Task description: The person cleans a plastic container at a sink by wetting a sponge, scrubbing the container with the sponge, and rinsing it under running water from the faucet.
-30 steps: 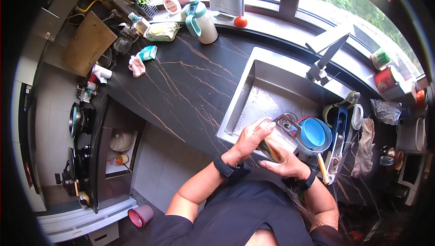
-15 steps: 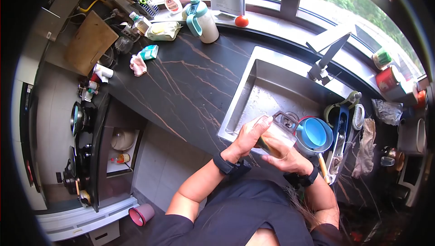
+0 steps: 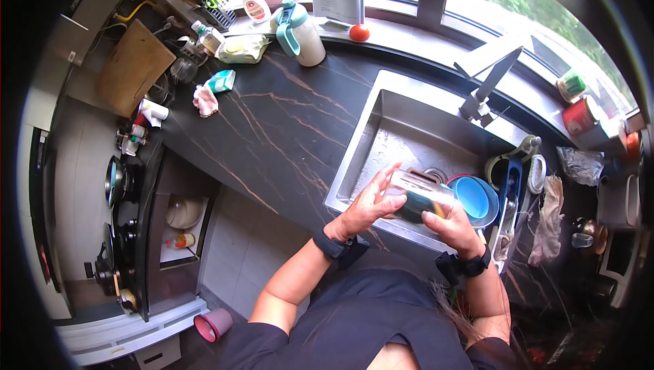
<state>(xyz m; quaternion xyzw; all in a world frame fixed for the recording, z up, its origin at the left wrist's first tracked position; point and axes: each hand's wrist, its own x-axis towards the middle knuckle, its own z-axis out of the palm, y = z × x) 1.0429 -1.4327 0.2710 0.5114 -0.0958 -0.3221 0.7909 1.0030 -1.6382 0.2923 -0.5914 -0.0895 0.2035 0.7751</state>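
Note:
A shiny cylindrical container (image 3: 421, 196) lies on its side between my hands, over the near part of the sink (image 3: 343, 172). It looks like a mug or jar; its handle, brownish, now shows only as a narrow strip along the far side. My left hand (image 3: 368, 205) holds the left end, thumb on the near face and fingers stretched along the far side. Around the right end, my right hand (image 3: 455, 228) is closed, its thumb on the near face and its other fingers mostly hidden. Just right of it, a light blue bowl (image 3: 470, 196) sits inside a larger basin.
A tap (image 3: 480, 101) rises behind the sink. Brushes and a blue-handled tool (image 3: 509, 183) stand at its right, beside a crumpled cloth (image 3: 547, 223). A lidded jug (image 3: 303, 36), wipes (image 3: 242, 49) and a pink cloth (image 3: 205, 100) rest on the dark counter (image 3: 272, 125).
The container has been turned in my hands, so its handle points away and its side faces me. My left fingers have loosened and straightened; my right hand has shifted slightly right.

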